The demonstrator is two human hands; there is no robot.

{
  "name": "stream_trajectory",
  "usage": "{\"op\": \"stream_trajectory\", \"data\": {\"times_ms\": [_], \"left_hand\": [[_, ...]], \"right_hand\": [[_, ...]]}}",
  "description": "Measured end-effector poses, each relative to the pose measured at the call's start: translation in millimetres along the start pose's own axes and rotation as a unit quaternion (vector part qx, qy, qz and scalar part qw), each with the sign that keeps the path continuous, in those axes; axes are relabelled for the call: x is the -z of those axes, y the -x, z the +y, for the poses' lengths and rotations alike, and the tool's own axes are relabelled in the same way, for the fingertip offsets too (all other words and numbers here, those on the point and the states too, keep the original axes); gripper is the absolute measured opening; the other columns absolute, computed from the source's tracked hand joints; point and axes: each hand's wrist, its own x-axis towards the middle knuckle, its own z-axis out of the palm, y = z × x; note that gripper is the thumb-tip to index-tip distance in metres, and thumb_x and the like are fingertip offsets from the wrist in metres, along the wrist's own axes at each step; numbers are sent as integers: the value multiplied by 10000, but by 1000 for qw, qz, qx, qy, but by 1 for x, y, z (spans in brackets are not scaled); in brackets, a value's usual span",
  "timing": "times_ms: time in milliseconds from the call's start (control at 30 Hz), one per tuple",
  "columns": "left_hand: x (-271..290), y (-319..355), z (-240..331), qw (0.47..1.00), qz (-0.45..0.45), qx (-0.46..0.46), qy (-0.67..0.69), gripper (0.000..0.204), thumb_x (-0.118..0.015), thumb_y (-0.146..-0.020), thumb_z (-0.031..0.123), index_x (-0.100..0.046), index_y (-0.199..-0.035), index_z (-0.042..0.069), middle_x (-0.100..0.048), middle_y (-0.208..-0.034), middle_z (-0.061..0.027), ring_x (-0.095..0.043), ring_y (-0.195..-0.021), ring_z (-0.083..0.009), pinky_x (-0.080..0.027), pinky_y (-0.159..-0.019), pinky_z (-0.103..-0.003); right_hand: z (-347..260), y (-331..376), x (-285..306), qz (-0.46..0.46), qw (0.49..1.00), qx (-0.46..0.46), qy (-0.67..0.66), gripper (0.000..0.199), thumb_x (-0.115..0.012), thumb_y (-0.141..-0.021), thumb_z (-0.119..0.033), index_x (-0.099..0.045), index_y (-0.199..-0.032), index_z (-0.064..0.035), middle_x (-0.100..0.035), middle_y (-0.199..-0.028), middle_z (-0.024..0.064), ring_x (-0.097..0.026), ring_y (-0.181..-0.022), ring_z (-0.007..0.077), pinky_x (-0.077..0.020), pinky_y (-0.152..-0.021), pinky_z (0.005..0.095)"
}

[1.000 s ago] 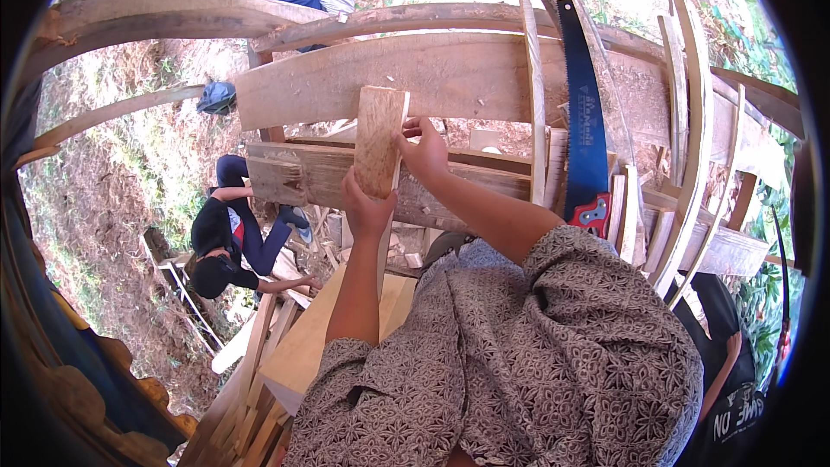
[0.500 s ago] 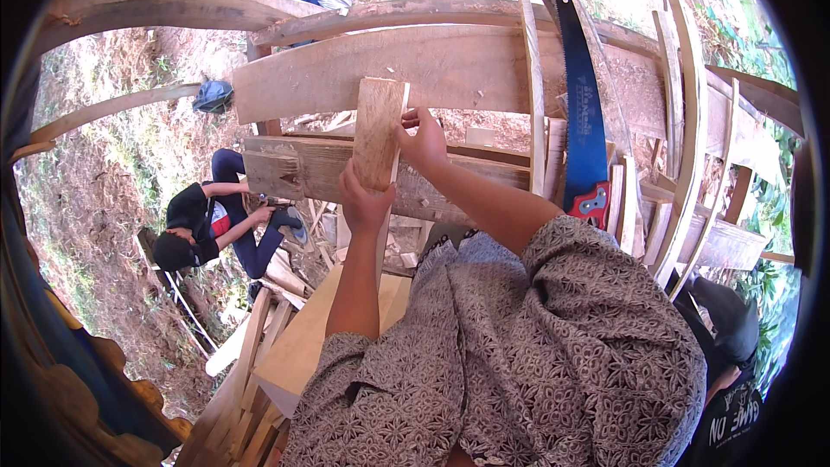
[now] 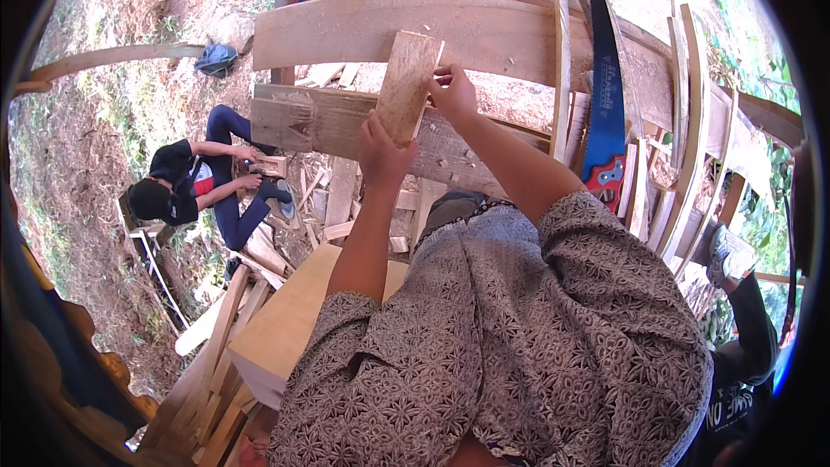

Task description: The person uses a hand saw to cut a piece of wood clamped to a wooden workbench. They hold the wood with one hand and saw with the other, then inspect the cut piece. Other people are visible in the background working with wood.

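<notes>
Overhead, seen from the head camera: short wooden board [image 3: 406, 85] held upright far ahead, in front of the wide curved planks [image 3: 501, 30], with left hand [image 3: 382, 154] closed around its near lower end and right hand [image 3: 453, 93] pinching its right edge, fingers curled shut on the wood. Further right, blue handsaw [image 3: 604, 78] hung blade-up among thin upright slats [image 3: 692, 138]; down left, crouching person in dark clothes [image 3: 194, 186] busy on the ground beside scattered offcuts [image 3: 337, 207], pale wooden block [image 3: 285, 329] lying near.
</notes>
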Motion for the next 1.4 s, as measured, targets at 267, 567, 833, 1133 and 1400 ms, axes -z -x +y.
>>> {"op": "stream_trajectory", "data": {"times_ms": [267, 567, 833, 1133, 1400], "left_hand": [[-10, 6, -17, 998, 35, 2, 42, 1174, -900, -664, 381, -260, -1563, -18, -466, -1428, -275, -511, -1294, -463, -471, -1063, -508], [33, 139, -126, 994, 50, 92, 30, 1431, -908, -621, 630, -87, -1626, 28, -286, -1597, -312, -369, -1452, -473, -398, -1132, -553], [21, 208, -159, 963, -119, 191, 146, 1067, -894, -653, 586, -449, -1448, 32, -700, -1193, -221, -689, -1091, -416, -554, -916, -504], [1, 193, -143, 969, -37, 187, 156, 670, -876, -677, 478, -618, -1137, 65, -733, -1021, -176, -716, -943, -392, -567, -792, -492], [2, 162, -151, 978, -11, 156, 140, 591, -884, -663, 389, -636, -1099, 78, -737, -1014, -152, -715, -943, -382, -565, -790, -483]], "right_hand": [[-24, 10, -1, -23, 998, -56, -10, 414, -757, -961, -209, -559, -1249, 13, -698, -1061, 157, -758, -815, 224, -650, -692, 318], [-3, 19, -3, -61, 992, -99, 50, 600, -721, -942, -561, -622, -1226, -41, -650, -1037, 52, -633, -784, 137, -536, -657, 261], [-4, 7, -15, -117, 984, -132, 27, 527, -766, -922, -519, -672, -1154, -56, -652, -947, 31, -608, -778, 120, -521, -659, 268], [-17, -10, -17, -30, 992, -109, -54, 343, -837, -908, -339, -693, -1043, -59, -570, -783, -15, -542, -656, 113, -530, -599, 279], [-21, 21, -10, -47, 994, -36, -95, 364, -741, -989, -295, -678, -1150, 25, -723, -986, 114, -706, -854, 192, -612, -801, 312]]}}
